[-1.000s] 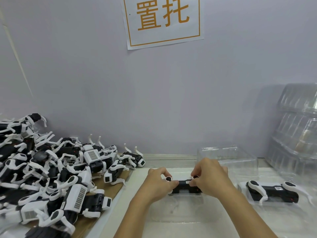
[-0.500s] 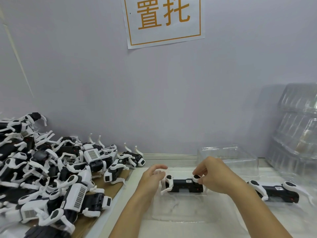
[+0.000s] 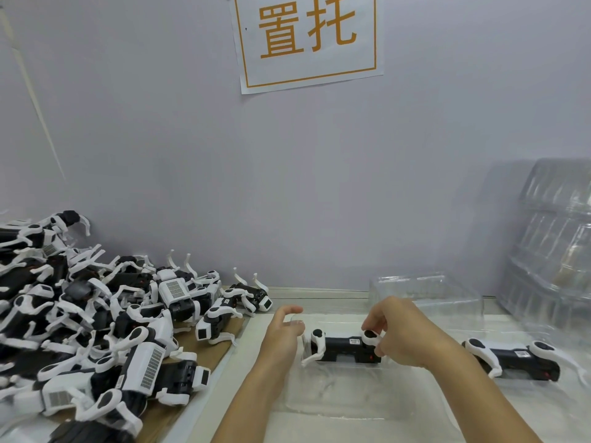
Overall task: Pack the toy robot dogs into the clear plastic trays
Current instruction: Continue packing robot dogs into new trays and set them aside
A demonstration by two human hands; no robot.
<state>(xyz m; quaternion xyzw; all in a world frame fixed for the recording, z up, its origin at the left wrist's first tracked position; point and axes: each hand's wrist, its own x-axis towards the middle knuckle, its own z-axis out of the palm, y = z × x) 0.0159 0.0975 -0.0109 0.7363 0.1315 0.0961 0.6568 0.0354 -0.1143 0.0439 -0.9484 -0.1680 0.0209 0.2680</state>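
Note:
A black-and-white toy robot dog [image 3: 342, 345] lies on its side in the clear plastic tray [image 3: 339, 401] in front of me. My right hand [image 3: 396, 334] pinches the white leg at the dog's right end. My left hand [image 3: 284, 330] hovers with relaxed fingers just left of the dog's other end and holds nothing. A second toy dog [image 3: 515, 358] lies in another clear tray at the right. A large pile of toy dogs [image 3: 96, 321] covers the brown board on the left.
An empty clear tray [image 3: 425, 292] stands behind my right hand by the wall. A tall stack of clear trays [image 3: 556, 251] leans at the far right. A white paper sign [image 3: 307, 39] with orange characters hangs on the wall.
Both hands were gripping the dog over the tray; the dog now lies in the tray. My left hand has let go and drawn back to the left, while my right hand stays on the leg.

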